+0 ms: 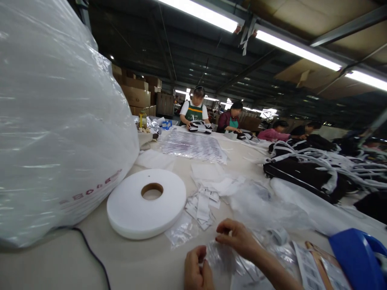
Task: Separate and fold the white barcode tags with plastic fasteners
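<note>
Pretty sure I was mid bag-handling: the clear bag (222, 259) sat right of the roll (145, 211), on its near side. I had the right hand (237, 237) curled at the top edge, left hand (198, 269) beside it, couldn't tell if either gripped. Next move called for a light, sure pinch imo.

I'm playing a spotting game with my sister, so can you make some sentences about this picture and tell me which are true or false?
1. The left hand and right hand are both at some clear plastic. True.
2. The white roll stands upright on its edge. False: it lies flat on the table.
3. The white roll has a brown core. True.
4. The right hand touches the white roll. False: they are apart.
5. A green apron across the table has an orange stripe. True.
</note>
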Demonstrator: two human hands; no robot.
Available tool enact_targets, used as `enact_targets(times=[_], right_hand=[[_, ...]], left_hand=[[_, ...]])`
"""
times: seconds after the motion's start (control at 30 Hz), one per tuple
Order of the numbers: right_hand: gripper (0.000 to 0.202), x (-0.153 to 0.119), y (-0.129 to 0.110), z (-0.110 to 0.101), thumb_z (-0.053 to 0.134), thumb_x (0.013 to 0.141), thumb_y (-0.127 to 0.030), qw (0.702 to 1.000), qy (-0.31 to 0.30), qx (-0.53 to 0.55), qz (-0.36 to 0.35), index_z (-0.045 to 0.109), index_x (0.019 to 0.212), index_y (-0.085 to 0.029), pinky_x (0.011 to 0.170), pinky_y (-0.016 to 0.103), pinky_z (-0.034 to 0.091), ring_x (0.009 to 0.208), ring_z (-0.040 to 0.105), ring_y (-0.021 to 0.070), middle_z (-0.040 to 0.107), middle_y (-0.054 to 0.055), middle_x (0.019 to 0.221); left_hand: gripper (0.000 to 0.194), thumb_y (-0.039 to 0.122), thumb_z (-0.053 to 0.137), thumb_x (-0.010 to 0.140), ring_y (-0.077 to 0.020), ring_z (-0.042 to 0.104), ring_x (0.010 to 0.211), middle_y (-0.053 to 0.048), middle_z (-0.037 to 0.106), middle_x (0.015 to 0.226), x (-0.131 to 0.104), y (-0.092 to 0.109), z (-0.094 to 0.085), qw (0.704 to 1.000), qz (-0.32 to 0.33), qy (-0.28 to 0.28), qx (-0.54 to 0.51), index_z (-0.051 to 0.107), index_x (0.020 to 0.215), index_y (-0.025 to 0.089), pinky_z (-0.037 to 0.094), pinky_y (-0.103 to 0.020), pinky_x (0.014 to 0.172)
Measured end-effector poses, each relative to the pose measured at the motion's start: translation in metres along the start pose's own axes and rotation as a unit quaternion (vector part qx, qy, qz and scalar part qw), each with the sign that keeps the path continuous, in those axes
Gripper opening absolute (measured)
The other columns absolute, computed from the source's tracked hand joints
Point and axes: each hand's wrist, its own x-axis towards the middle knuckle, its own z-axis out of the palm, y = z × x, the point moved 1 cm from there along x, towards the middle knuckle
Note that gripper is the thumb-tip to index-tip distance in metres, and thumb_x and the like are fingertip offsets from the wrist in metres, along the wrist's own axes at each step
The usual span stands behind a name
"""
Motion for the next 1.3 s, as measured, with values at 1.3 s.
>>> enact_targets(times=[1.3], right_hand=[[0.025, -0.002, -0.060, 0.020, 0.051, 0.073, -0.013, 0.981, -0.020, 0.045, -0.190, 0.063, 0.095, -0.018, 0.067, 0.031, 0.047, 0.071, 0.060, 0.0181, 0.065, 0.006, 0.083]], left_hand=[[0.027, 0.012, 0.036, 0.073, -0.0259, 0.058, 0.080, -0.014, 0.063, 0.079, -0.011, 0.021, -0.003, 0.989, 0.100, -0.077, 0.072, 0.061, 0.081, 0.015, 0.048, -0.040, 0.074]])
